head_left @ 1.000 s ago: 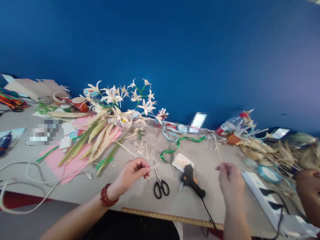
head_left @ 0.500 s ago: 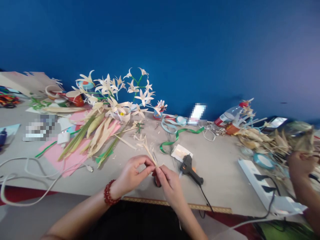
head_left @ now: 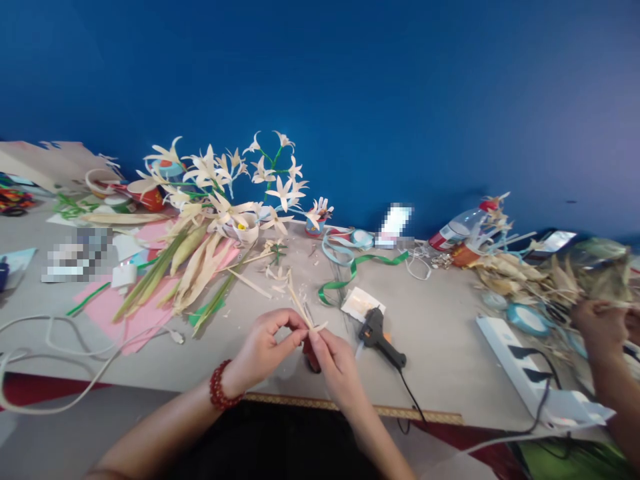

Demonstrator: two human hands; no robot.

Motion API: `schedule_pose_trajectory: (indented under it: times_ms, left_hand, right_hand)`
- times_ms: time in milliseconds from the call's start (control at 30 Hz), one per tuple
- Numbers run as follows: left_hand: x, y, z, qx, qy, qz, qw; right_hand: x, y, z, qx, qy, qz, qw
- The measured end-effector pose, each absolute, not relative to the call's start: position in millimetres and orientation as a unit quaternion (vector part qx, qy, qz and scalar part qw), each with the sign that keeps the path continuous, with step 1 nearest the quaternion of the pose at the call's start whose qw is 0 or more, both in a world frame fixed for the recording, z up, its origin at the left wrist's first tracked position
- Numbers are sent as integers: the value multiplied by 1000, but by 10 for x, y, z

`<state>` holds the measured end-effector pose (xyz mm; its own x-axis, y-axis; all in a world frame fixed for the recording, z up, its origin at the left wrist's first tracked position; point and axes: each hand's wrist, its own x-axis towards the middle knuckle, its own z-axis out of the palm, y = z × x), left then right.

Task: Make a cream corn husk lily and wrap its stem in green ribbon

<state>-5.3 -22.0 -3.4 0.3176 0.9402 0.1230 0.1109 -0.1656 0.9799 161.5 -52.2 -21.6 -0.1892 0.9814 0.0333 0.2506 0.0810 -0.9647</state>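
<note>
Over the table's front, my left hand (head_left: pixel 274 341) and my right hand (head_left: pixel 336 365) meet fingertip to fingertip. Both pinch a narrow pale strip of corn husk (head_left: pixel 297 300) that points away from me, and a short pale end curls over my right thumb. Beneath the fingers lies a pair of scissors with dark red handles (head_left: pixel 313 360), partly hidden by my hands. To the right of my right hand is a black glue gun (head_left: pixel 381 339), its nose on a small white pad (head_left: pixel 361 303). Husk scraps (head_left: pixel 276 275) are scattered just beyond my hands.
White husk flowers (head_left: pixel 215 173) stand at the back left, above loose husks (head_left: pixel 197 277) and pink paper (head_left: pixel 147 313). Green ribbon (head_left: pixel 353 272) lies past the glue gun. A power strip (head_left: pixel 520 367) is on the right, near another person's hand (head_left: pixel 600 333). A white cable (head_left: pixel 55 400) loops at left.
The short pale husk end now shows above my right thumb, where it was hardly visible before. My hands stay nearly in place, and the view has shifted slightly.
</note>
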Motion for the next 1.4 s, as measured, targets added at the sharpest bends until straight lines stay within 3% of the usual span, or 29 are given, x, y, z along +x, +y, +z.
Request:
schedule_pose_trajectory:
  times_ms: [233, 433, 600, 767, 933, 1067, 1133, 1267, 1400]
  left_hand:
    - [-69, -218, -141, 602, 409, 412, 549]
    - [-89, -204, -34, 659, 404, 410, 484]
    - [-163, -236, 0, 708, 369, 413, 438]
    - [-220, -278, -42, 716, 336, 408, 456]
    - [-222, -278, -46, 706, 340, 399, 476]
    - [-219, -236, -113, 678, 305, 418, 522]
    - [-227, -205, -177, 636, 319, 450, 540]
    - [-233, -183, -240, 585, 345, 494, 542]
    - [-208, -207, -193, 633, 329, 490, 501]
  right_hand:
    - [1591, -514, -245, -484, -616, 475, 401]
    - [1568, -494, -228, -477, -605, 498, 398]
    - [1529, -524, -175, -420, -485, 665, 383]
    - [1554, -529, -157, -262, -310, 858, 316]
    - [1573, -490, -162, -130, -235, 936, 227]
    - [1658, -548, -221, -106, -244, 936, 230]
    - [1734, -570, -223, -106, -276, 916, 272]
    - [1797, -511, -123, -325, -385, 759, 413]
    - [1673, -442, -90, -448, -540, 599, 386]
